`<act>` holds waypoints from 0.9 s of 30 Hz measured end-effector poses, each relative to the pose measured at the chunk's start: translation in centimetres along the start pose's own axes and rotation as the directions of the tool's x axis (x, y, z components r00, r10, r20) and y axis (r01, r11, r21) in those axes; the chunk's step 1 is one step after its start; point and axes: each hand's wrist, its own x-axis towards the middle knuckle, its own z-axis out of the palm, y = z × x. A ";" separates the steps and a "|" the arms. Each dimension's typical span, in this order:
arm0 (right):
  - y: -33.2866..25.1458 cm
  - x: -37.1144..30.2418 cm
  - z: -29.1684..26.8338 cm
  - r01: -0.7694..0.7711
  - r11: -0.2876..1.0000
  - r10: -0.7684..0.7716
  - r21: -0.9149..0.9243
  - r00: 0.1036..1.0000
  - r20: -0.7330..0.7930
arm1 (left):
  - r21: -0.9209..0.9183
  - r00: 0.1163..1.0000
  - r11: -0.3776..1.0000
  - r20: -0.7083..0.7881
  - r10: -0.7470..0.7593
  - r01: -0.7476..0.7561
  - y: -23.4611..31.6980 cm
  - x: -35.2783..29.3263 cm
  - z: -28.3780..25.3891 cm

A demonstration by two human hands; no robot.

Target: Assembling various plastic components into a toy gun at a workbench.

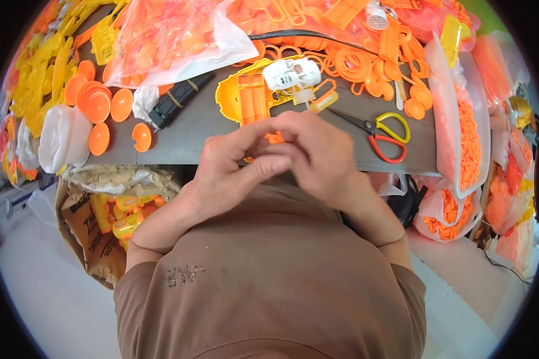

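My left hand (236,160) and my right hand (322,152) meet above the table's front edge, fingers curled against each other. Between them shows a small orange plastic piece (273,137), mostly hidden by the fingers. Just beyond lies a yellow plastic shell (226,99) with an orange rectangular frame (253,99) on it. A white plastic housing (292,73) rests at the shell's right side, beside a small yellow-orange part (324,100). To the right of my right hand, scissors (370,127) with one red and one yellow handle loop lie spread apart.
Orange cups (96,103) and a white bag (64,139) stand left, near a black bar-shaped object (182,99). A clear bin (482,131) of orange parts is at right. Orange parts in plastic wrap (173,42) cover the back. Below left sits a carton (81,209) with yellow parts.
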 end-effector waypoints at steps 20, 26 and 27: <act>3.3 -1.1 0.7 -0.005 0.979 0.021 -0.206 0.997 0.080 | 0.663 0.904 0.703 -0.093 0.417 -0.256 -2.7 1.5 -3.4; 3.9 -0.5 1.1 0.016 0.938 0.037 -0.345 0.989 0.146 | 0.769 0.918 0.545 0.135 0.372 -0.334 -5.0 2.2 -4.0; 3.8 -0.5 1.0 0.021 0.924 0.055 -0.382 0.980 0.189 | 0.768 0.919 0.547 0.135 0.370 -0.334 -5.0 2.2 -3.9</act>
